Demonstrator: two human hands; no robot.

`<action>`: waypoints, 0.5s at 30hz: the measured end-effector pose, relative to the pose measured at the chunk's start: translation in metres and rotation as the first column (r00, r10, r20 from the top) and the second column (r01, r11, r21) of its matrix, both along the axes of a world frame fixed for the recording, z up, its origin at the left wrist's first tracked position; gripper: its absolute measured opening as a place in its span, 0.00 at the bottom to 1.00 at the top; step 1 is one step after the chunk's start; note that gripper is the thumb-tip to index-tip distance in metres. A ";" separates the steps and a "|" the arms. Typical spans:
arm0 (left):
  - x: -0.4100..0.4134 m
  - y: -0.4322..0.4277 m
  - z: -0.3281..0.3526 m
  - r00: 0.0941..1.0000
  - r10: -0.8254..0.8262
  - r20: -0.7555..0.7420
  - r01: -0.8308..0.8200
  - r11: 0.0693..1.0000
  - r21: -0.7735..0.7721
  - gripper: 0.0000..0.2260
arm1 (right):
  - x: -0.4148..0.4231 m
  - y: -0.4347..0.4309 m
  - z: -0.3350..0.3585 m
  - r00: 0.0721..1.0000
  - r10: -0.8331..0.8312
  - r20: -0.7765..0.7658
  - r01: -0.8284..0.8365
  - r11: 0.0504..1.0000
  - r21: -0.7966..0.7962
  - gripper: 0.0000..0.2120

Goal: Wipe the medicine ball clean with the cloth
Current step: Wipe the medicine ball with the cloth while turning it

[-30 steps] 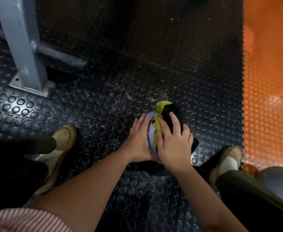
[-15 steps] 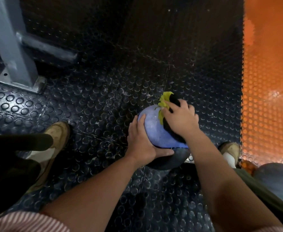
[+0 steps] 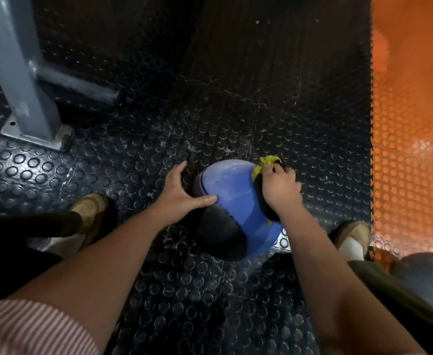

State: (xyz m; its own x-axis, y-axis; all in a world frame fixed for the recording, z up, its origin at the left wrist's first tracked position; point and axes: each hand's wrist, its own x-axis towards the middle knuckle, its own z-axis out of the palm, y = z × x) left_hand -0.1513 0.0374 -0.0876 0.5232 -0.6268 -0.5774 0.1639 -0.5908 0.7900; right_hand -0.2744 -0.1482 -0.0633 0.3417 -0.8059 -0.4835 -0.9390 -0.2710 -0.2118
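We've got our left hand spread open against the left side of the medicine ball, gripping nothing. Ball sits on the studded floor. On the ball's upper right, our right hand has its fingers curled round the cloth.

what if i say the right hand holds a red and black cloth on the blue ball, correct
No: the head view shows the cloth is yellow and black, not red. The right hand does hold it on the blue ball.
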 end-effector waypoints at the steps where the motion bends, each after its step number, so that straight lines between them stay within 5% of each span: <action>1: -0.001 0.002 0.001 0.998 0.058 -0.028 -0.058 0.998 -0.003 0.46 | -0.005 0.010 0.003 0.997 -0.062 0.045 0.063 0.998 -0.018 0.22; 4: -0.013 -0.005 0.003 0.977 0.177 -0.122 -0.179 0.984 -0.006 0.32 | -0.013 0.045 0.018 0.964 -0.174 0.199 0.190 0.980 -0.063 0.20; 8: -0.024 -0.012 0.004 0.983 0.184 -0.028 -0.182 0.981 0.065 0.23 | -0.021 0.085 0.022 0.968 -0.022 0.252 0.084 0.968 -0.237 0.21; 11: -0.027 -0.012 0.005 0.976 0.217 0.022 -0.218 0.974 0.064 0.22 | -0.021 0.111 0.024 0.959 0.178 0.222 -0.092 0.932 -0.351 0.24; 15: -0.038 -0.009 0.000 0.959 0.281 -0.043 -0.282 0.959 -0.013 0.25 | 0.000 0.137 0.028 0.830 0.557 0.023 -0.470 0.721 -0.509 0.21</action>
State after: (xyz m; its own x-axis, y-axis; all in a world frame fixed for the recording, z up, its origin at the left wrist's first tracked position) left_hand -0.1894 0.0287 -0.0872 0.6565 -0.4681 -0.5915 0.3538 -0.5014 0.7895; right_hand -0.2741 -0.0116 -0.0350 0.8075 -0.5899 0.0026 -0.5885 -0.8058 -0.0657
